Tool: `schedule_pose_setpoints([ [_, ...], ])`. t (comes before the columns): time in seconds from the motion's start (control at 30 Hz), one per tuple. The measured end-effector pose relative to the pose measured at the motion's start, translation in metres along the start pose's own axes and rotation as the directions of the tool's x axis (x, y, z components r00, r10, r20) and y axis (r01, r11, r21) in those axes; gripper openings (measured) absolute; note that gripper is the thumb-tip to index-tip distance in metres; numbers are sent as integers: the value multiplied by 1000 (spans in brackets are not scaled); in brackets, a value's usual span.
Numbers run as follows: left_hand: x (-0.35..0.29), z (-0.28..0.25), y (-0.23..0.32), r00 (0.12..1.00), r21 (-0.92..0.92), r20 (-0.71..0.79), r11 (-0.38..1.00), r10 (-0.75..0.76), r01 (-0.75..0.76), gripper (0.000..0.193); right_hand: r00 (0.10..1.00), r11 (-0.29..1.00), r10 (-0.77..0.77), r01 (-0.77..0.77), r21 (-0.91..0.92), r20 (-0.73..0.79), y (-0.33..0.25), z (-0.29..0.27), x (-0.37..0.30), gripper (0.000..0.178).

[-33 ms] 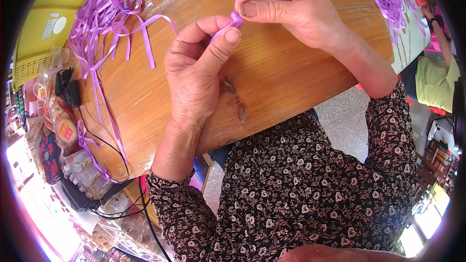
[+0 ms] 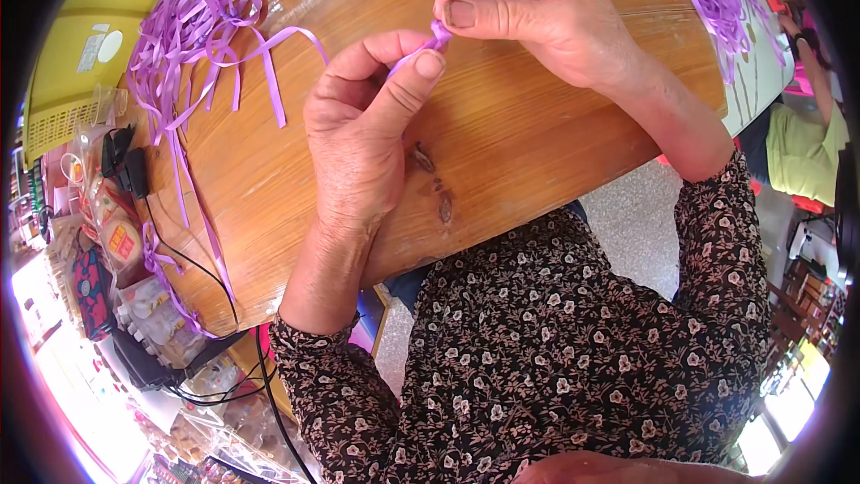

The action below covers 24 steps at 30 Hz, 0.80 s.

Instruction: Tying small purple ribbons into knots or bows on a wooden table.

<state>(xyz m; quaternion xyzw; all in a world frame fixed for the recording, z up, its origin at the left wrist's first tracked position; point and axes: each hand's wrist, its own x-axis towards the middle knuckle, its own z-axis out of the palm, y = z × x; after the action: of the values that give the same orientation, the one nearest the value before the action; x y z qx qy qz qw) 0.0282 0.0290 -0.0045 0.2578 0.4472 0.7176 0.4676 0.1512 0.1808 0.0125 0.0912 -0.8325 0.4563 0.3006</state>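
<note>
A short purple ribbon (image 2: 438, 35), folded or knotted small, is stretched between my two hands above the wooden table (image 2: 537, 139). My left hand (image 2: 367, 116) pinches its lower part between thumb and forefinger. Thumb and forefinger of my right hand (image 2: 528, 13) close on its upper end. Most of the ribbon is covered by the fingers, so its full shape cannot be made out. Left of my hands lies a big tangled heap of purple ribbons (image 2: 210, 22), with loose strands trailing toward the table's near left edge.
A yellow plastic basket (image 2: 85, 63) stands at the far left. Beside the table's left edge are a black plug adapter (image 2: 134, 170) with its cord, and bagged goods. More purple ribbons (image 2: 712, 0) lie at the far right, where another person (image 2: 806, 148) is partly visible.
Slightly more of the purple ribbon shows between my fingertips. Both hands stay in nearly the same place with the same pinch.
</note>
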Motion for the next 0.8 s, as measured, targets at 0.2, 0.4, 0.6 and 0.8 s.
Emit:
schedule_pose_setpoints([
  [0.2,0,-6,0,999,-18,12,999,-50,50,11,1000,999,-8,8,-32,-12,2,0,0,5],
  [0.4,1,-7,0,998,-44,-9,997,-65,64,8,999,998,-41,39,-58,-22,6,-1,1,6],
  [0.6,2,-7,-1,997,-34,-56,998,-59,57,7,963,963,263,-259,75,-54,-7,0,2,6],
  [0.8,2,-3,0,996,-45,-46,996,-75,73,6,954,923,279,-235,306,-110,6,-3,1,9],
])
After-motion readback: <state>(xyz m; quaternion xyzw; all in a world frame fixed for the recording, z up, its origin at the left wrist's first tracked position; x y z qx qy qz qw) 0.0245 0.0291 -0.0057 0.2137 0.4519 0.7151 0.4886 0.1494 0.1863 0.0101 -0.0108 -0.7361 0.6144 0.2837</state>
